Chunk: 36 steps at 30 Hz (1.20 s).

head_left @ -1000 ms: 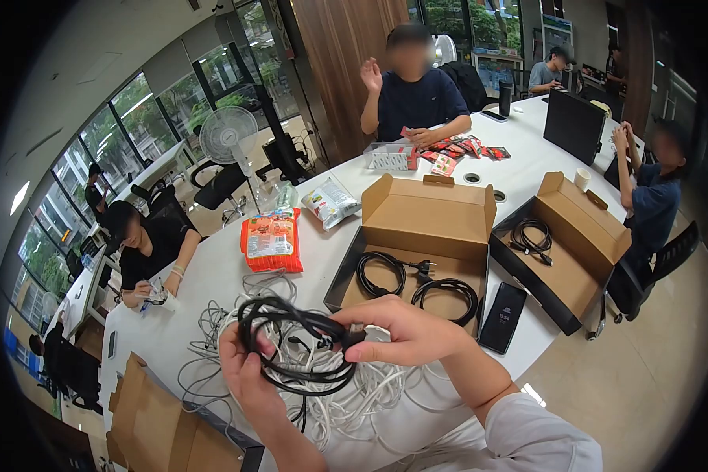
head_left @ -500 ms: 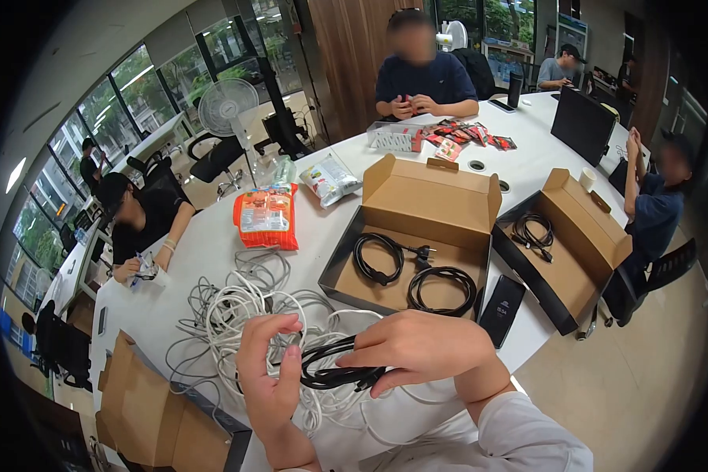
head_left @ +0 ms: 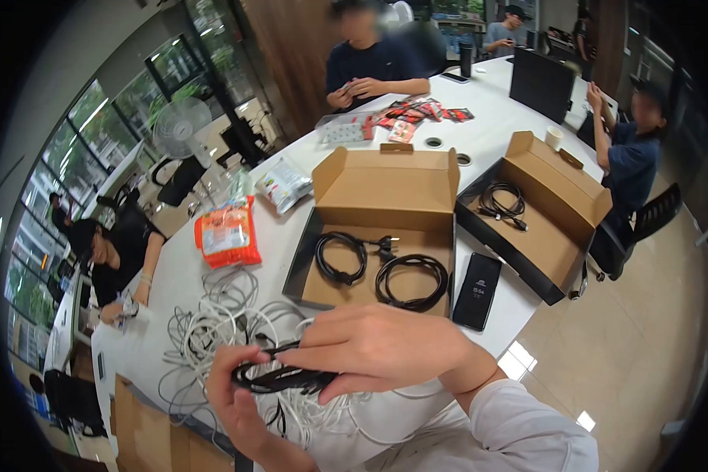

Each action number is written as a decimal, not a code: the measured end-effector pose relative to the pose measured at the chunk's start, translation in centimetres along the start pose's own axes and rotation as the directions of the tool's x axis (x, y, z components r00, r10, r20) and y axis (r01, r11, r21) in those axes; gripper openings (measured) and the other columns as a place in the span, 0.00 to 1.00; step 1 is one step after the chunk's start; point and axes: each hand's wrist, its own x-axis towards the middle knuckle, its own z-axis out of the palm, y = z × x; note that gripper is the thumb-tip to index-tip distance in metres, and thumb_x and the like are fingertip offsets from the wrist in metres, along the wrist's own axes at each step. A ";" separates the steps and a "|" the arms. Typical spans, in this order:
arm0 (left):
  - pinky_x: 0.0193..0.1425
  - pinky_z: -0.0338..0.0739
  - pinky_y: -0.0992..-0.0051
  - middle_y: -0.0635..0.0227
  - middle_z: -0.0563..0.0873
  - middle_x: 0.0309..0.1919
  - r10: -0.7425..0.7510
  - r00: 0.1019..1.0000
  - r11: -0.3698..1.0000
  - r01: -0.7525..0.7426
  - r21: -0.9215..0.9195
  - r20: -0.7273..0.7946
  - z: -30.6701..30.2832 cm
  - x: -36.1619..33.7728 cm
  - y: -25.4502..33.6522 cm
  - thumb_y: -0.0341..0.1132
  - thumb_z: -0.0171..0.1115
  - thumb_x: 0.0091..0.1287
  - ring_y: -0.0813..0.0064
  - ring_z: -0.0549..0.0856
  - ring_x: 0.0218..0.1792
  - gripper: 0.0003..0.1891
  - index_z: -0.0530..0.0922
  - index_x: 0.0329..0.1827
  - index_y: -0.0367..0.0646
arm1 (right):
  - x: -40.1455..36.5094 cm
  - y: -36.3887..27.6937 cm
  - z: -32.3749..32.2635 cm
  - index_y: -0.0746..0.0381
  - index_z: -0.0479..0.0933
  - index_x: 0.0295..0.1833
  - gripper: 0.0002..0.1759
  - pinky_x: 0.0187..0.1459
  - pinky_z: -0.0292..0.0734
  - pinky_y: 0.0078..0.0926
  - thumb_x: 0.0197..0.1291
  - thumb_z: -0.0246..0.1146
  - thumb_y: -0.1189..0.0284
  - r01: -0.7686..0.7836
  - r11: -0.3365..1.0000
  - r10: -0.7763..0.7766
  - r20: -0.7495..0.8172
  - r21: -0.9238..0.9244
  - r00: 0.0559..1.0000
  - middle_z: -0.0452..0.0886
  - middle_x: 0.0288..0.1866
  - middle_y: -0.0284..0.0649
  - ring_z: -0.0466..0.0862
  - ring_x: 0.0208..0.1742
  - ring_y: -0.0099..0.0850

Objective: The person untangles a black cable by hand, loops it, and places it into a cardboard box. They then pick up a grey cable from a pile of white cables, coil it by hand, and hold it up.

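A bundled black cable [head_left: 283, 381] is held between my two hands above a tangle of white and grey cables [head_left: 212, 322]. My right hand [head_left: 381, 346] grips the bundle's right side, fingers over the top and thumb underneath. At the left end, my left hand [head_left: 236, 401] curls its fingers and thumb around the loops. A thin black cable end hangs below the bundle. Just beyond my hands, an open cardboard box [head_left: 370, 224] contains a coiled black power cable [head_left: 341, 258] with a plug and another coiled black cable [head_left: 411, 282].
Another open box [head_left: 539, 204] with a black cable [head_left: 502, 204] stands right, near a phone [head_left: 477, 291]. An orange packet [head_left: 228, 234] and silver packet [head_left: 284, 186] lie left of the boxes. A cardboard box [head_left: 145, 433] is at lower left. Several people sit around the table.
My left hand has gone from spread fingers beside the bundle to curled around its left end. Both hands and the bundle have moved left in view. The camera has turned slightly right.
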 end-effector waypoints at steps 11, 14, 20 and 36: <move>0.44 0.68 0.80 0.67 0.75 0.41 -0.058 0.998 0.997 0.058 -0.043 0.010 1.5 -0.1 -0.6 0.64 0.57 0.62 0.80 0.74 0.40 0.35 0.74 0.48 0.34 | -1.1 -0.3 -1.3 0.69 0.74 0.50 0.23 0.41 0.73 0.37 0.54 0.65 0.63 -0.052 0.998 0.053 -0.053 0.023 0.997 0.77 0.33 0.44 0.77 0.39 0.43; 0.45 0.69 0.79 0.67 0.75 0.44 -0.039 0.999 0.999 0.039 0.006 -0.016 1.2 0.1 -1.3 0.63 0.57 0.62 0.79 0.75 0.40 0.35 0.73 0.50 0.34 | -1.2 -0.3 -1.8 0.68 0.74 0.47 0.22 0.41 0.72 0.37 0.52 0.66 0.64 -0.072 0.997 0.072 -0.040 0.002 0.997 0.77 0.33 0.43 0.78 0.39 0.42; 0.40 0.74 0.79 0.63 0.75 0.49 -0.068 0.951 0.997 0.072 0.003 -0.302 1.2 0.0 -2.0 0.58 0.52 0.67 0.76 0.77 0.39 0.30 0.72 0.51 0.34 | -2.9 -1.1 -3.2 0.66 0.75 0.48 0.22 0.44 0.69 0.34 0.50 0.68 0.64 -0.179 0.964 0.130 -0.235 -0.199 0.963 0.77 0.36 0.41 0.77 0.43 0.38; 0.39 0.72 0.79 0.62 0.76 0.42 0.042 0.993 0.999 -0.045 -0.025 -0.106 0.1 -1.4 0.2 0.36 0.51 0.68 0.77 0.76 0.35 0.13 0.74 0.47 0.35 | -27.5 0.0 -17.7 0.65 0.79 0.48 0.19 0.44 0.76 0.33 0.47 0.70 0.76 -0.899 0.126 0.432 -0.793 -0.420 0.430 0.83 0.40 0.46 0.81 0.42 0.40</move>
